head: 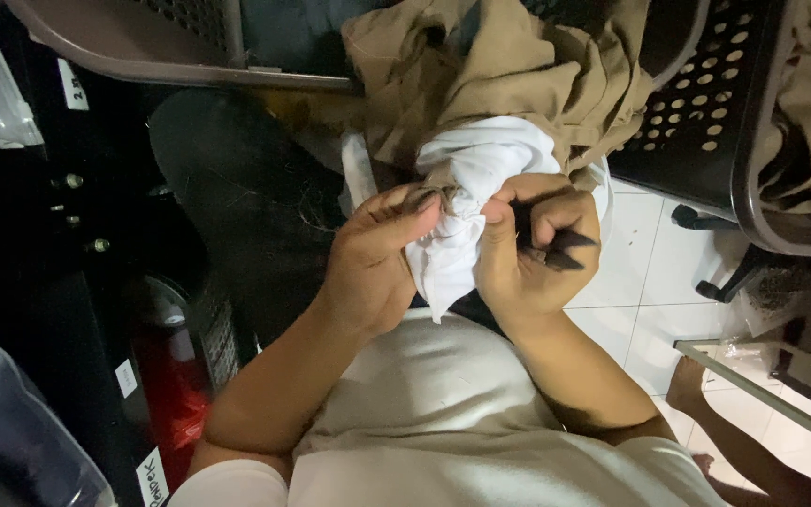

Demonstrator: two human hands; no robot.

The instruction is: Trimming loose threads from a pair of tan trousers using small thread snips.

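While gathered in a bunch, white cloth (481, 178) pinched by left hand (373, 253) fingertips, right hand (532, 244) fingers curled tight around small dark tool (556, 249), tan garment (509, 66) draped above, dark perforated basket (706, 103) alongside.

cloth (481, 188): white | garment (509, 75): khaki | basket (706, 113): black, perforated | floor tiles (640, 282): white

White tiled floor (645, 282) under black basket (706, 103).

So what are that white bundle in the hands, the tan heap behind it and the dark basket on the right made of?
White bundle: soft woven or knit cloth, matte; it bunches and creases under both hands. Tan heap: also cloth, slightly heavier-looking, with deep loose folds. Dark basket: probably moulded plastic, smooth with a faint sheen and regular round holes.
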